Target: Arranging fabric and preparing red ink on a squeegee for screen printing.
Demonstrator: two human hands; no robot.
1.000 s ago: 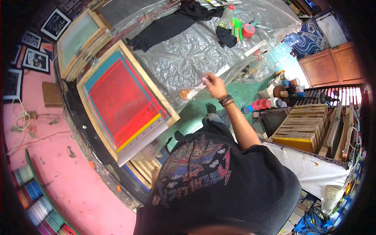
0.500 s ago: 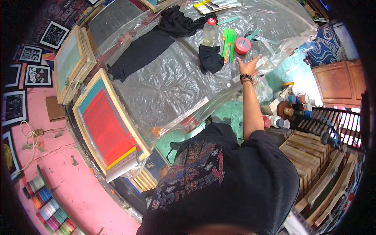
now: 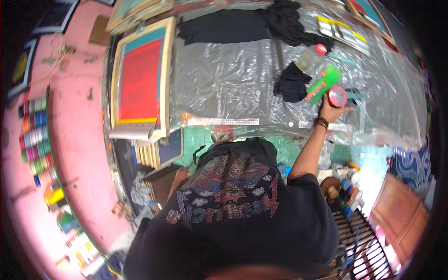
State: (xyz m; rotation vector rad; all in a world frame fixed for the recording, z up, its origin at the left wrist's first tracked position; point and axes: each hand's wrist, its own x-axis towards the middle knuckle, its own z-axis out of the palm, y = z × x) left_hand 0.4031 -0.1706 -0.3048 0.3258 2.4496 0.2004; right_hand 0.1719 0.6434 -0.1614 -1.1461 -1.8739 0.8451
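My right hand (image 3: 333,112) is closed around the near side of a round tub (image 3: 337,96) with a pinkish-red top, one finger sticking out to the right. Just left of the tub lie two bright green-handled tools (image 3: 325,83), one with an orange part. A teal scraper (image 3: 357,96) pokes out on the tub's other side. A crumpled black cloth (image 3: 293,83) and a clear bottle with a red cap (image 3: 309,59) are farther left. Low beside my body, my left hand (image 3: 182,174) shows only in part, and its fingers are hidden.
Clear plastic covers the table (image 3: 219,81). A wood-framed screen (image 3: 140,79) with a red area stands at the left, a squeegee (image 3: 135,128) across its near end. A black garment (image 3: 224,26) lies along the back. Paint containers (image 3: 345,186) crowd below the table at right.
My view has turned, so the table now runs level across it. The right hand, open beside the tub before, has closed on it. Part of my left hand has come into view.
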